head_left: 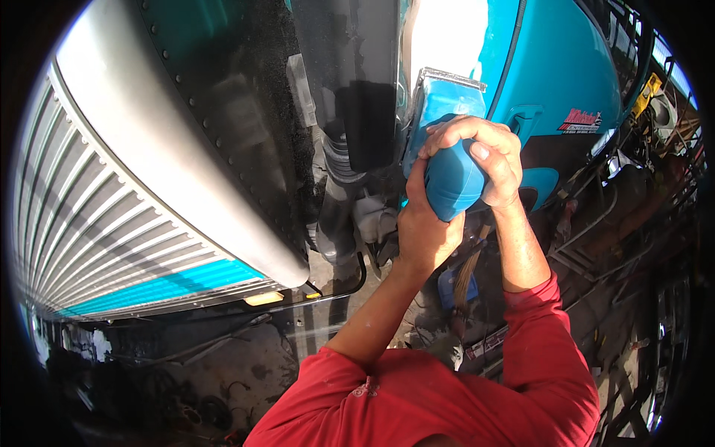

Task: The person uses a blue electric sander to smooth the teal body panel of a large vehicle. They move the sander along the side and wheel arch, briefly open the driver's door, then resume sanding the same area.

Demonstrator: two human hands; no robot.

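Observation:
A blue power sander (pixel 454 179) is gripped by both my hands, its flat, metal-edged front end lying against a white patch (pixel 447 37) on a teal vehicle panel (pixel 566 59). From below and to the left, my left hand (pixel 428 235) wraps the sander's rounded body. Over the top and right side of that body curl the fingers of my right hand (pixel 491 153), thumb bent against it. The sander's underside is hidden. A dark cable or hose (pixel 515 59) runs along the panel just right of the white patch.
To the left stands a large ribbed silver body (pixel 179 149) with a teal stripe. Between it and the panel are a dark ribbed hose (pixel 341 160) and a pipe. Below my arms are a broom (pixel 468 277) and a blue dustpan (pixel 448 287). Metal frames (pixel 588 231) stand at right.

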